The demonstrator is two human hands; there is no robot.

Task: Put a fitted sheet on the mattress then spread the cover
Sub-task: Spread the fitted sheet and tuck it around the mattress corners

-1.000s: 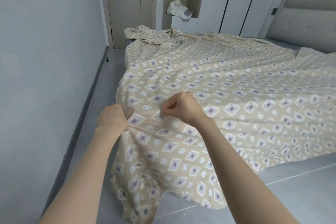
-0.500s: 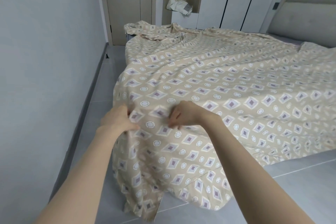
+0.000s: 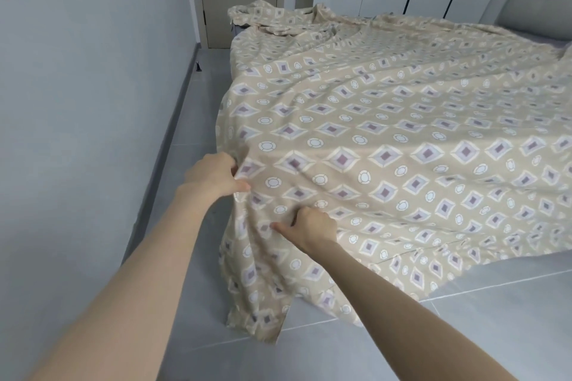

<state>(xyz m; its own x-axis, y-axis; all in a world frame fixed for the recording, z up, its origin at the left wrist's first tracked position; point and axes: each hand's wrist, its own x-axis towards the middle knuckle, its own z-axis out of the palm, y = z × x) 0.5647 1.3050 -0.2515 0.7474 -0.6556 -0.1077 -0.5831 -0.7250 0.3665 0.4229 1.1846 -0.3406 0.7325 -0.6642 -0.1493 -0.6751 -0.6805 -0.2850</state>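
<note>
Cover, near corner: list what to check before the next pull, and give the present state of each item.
1. Left hand grips the cover at its edge: ok.
2. Right hand pinches the cover just below it: ok.
3. Far corner lies flat: not ok, it is bunched in folds.
4. Middle of the cover is smooth: not ok, long wrinkles run across it.
5. Near hem is clear of the floor: not ok, it hangs down to the tiles.
6. Fitted sheet is seated underneath: cannot tell, the cover hides it.
</note>
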